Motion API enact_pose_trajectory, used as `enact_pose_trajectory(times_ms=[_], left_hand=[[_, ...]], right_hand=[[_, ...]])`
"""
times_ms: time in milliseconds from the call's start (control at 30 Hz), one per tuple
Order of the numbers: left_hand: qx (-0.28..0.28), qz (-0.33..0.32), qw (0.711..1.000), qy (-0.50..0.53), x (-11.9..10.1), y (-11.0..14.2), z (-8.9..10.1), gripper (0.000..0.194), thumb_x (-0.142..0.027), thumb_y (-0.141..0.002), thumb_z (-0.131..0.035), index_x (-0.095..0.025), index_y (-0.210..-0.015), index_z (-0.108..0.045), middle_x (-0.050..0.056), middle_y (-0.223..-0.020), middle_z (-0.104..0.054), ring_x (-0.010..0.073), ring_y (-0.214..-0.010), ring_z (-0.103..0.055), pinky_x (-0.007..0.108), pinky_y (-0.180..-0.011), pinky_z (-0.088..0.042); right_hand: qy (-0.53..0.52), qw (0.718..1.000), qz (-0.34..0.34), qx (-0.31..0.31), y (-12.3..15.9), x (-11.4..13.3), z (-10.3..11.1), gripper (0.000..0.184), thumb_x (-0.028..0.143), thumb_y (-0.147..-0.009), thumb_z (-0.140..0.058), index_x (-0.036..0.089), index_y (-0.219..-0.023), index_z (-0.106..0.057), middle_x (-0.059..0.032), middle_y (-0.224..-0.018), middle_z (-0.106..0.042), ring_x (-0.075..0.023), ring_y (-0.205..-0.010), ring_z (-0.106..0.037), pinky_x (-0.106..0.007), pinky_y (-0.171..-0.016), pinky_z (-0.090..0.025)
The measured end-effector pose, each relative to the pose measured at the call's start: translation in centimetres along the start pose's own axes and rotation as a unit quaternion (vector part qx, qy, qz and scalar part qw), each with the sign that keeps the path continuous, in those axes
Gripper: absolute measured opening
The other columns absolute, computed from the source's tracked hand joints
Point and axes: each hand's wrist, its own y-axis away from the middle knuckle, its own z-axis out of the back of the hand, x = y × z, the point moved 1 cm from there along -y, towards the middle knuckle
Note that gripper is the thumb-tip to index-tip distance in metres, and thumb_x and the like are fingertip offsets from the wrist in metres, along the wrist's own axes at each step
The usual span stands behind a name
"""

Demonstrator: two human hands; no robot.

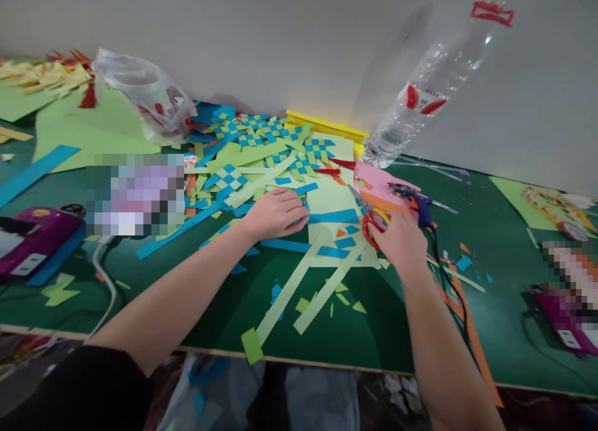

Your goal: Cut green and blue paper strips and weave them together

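"Where were the scissors [362, 202]?"

"In the right hand [404, 241], above the pale green paper, with the blades aimed far and left. Those fingers were curled round the handles; I couldn't tell which sat in the loops."

"And the left hand [278, 214]?"

"Near the blue strips [334, 217], its fingers bent and close together. I couldn't tell whether they pinched anything."

"What did careful handling call for, in your view?"

"Left fingertips out of line with the blades, and only one strip lifted clear of the rest. The pale green strips [287, 297] lay across a blue one, so a careless snip could have caught both."

"Anything to the right?"

"The glue gun [420, 207] and its black cord [439, 256]. The right elbow needed room, because a tug there might have dragged paper about."
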Motion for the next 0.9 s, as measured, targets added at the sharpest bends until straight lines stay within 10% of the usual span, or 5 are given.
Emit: enact_pose_trajectory(times_ms=[167, 400, 600, 900], left_hand=[[0.021, -0.091, 0.995, -0.030, -2.5, -2.1, 1.7, 0.028, -0.028, -0.095, -0.045, -0.018, -0.077, -0.064, 0.001, -0.067, -0.063, 0.0151, -0.069, -0.059, 0.029, -0.064, -0.042], [0.208, -0.070, 0.975, 0.032, -8.1, -4.2, 3.8, 0.020, -0.034, -0.092, -0.054, -0.017, -0.092, -0.065, 0.004, -0.081, -0.067, 0.0199, -0.079, -0.062, 0.033, -0.066, -0.040], [0.237, -0.013, 0.970, 0.047, -10.9, -1.0, 5.2, 0.047, -0.040, -0.091, -0.058, -0.017, -0.132, -0.052, 0.007, -0.125, -0.064, 0.0242, -0.112, -0.057, 0.040, -0.093, -0.040], [0.284, 0.051, 0.956, 0.048, -11.1, 3.5, 6.8, 0.057, -0.045, -0.089, -0.060, -0.016, -0.137, -0.050, 0.008, -0.138, -0.057, 0.0254, -0.125, -0.052, 0.043, -0.107, -0.034]], right_hand=[[0.016, 0.997, 0.035, -0.063, 0.3, 0.0, 0.1, 0.038, 0.045, -0.088, -0.048, 0.011, -0.100, -0.060, -0.0192, -0.093, -0.068, -0.0326, -0.090, -0.063, -0.037, -0.067, -0.044], [-0.056, 0.961, 0.188, -0.193, 0.6, 0.9, 0.6, 0.028, 0.030, -0.091, -0.048, 0.012, -0.105, -0.063, -0.0150, -0.100, -0.071, -0.0295, -0.094, -0.063, -0.041, -0.084, -0.046], [-0.110, 0.923, 0.337, -0.147, 0.6, 1.7, -0.2, 0.028, 0.028, -0.094, -0.048, 0.014, -0.114, -0.063, -0.0105, -0.115, -0.070, -0.0249, -0.109, -0.061, -0.041, -0.101, -0.041], [-0.099, 0.929, 0.348, -0.076, 0.8, 2.0, -1.2, 0.033, 0.024, -0.095, -0.044, 0.017, -0.123, -0.060, -0.0091, -0.126, -0.066, -0.0245, -0.119, -0.058, -0.049, -0.112, -0.030]])
